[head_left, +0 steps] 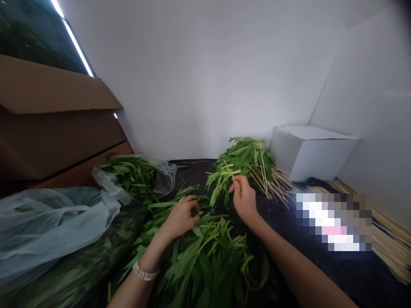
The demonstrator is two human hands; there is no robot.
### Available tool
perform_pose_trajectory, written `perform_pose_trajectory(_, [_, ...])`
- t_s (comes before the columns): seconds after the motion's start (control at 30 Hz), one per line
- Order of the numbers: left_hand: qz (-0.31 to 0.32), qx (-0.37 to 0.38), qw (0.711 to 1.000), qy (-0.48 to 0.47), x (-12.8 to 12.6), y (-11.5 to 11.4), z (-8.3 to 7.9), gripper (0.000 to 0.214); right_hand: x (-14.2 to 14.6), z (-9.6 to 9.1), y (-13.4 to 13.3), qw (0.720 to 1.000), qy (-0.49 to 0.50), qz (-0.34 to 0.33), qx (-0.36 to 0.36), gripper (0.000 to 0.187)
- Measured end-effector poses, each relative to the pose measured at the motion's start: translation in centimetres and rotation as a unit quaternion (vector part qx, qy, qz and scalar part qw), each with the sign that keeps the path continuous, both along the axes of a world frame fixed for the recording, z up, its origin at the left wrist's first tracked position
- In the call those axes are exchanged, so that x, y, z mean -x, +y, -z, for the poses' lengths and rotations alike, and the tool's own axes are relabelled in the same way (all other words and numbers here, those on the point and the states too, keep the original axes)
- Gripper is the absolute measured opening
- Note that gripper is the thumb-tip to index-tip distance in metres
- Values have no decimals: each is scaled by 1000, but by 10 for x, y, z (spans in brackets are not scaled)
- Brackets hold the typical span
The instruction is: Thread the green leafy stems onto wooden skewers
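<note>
My right hand (245, 200) pinches a thin wooden skewer (227, 167), which points up and to the left. Green leaves (219, 182) hang around the skewer, just left of my fingers. Over a loose pile of long green leaves (205, 261) hovers my left hand (183, 217), its fingers bent and a gap showing between thumb and forefinger. Whether its fingertips touch leaves is hard to tell. Behind my right hand lies a heap of leafy skewers (245, 152), their bare sticks (272, 184) fanning out to the right.
At left stand an open clear bag of leaves (135, 173), a large translucent plastic bag (58, 226) and a cardboard box (58, 132). A white box (308, 154) sits against the wall at right. Long thin sticks (382, 235) lie on dark sheeting, partly behind a blurred-out patch.
</note>
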State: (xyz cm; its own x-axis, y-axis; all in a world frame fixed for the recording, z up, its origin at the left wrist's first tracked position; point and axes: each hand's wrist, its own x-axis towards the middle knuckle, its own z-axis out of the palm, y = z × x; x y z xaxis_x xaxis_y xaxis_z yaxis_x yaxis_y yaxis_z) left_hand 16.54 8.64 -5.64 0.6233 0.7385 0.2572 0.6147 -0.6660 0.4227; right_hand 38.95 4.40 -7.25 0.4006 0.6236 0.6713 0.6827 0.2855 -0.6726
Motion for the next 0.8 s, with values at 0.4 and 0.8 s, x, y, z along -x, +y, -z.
perform_pose_trajectory(0.4, [-7,212,752,-624,11,6,-30,29,2,-2,-2,1000,-1,-1,4,22])
perform_pose_trajectory(0.8, [-79,348,664,-657,6,16,-21,45,11,-4,-11,989,-129,-24,-69,22])
